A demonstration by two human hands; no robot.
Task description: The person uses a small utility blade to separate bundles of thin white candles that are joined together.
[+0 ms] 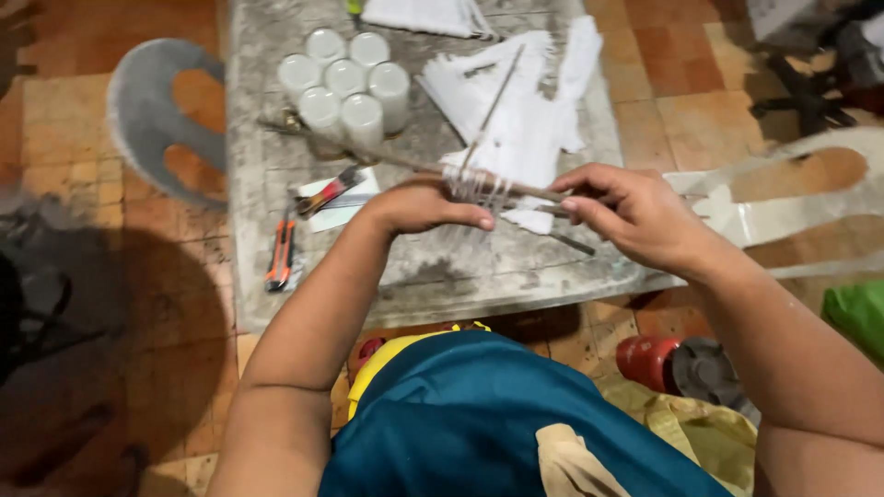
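Note:
Both my hands hold a thin brown stick (529,190) level above a worn grey table (433,276). White fringed paper strips (474,187) are wrapped round the stick between the hands. My left hand (424,204) grips the stick to the left of the wrap, fingers curled over it. My right hand (635,212) pinches the stick's right part with thumb and fingers. A second thin stick (493,106) leans from the wrap up across a pile of white cut paper (525,110).
Several upside-down white cups (345,87) stand at the table's back left. An orange utility knife (281,250) and a red-handled tool (327,191) on a white card lie at the left. A grey chair (147,120) stands at the left, a white chair (783,198) at the right. A red can (649,359) is on the floor.

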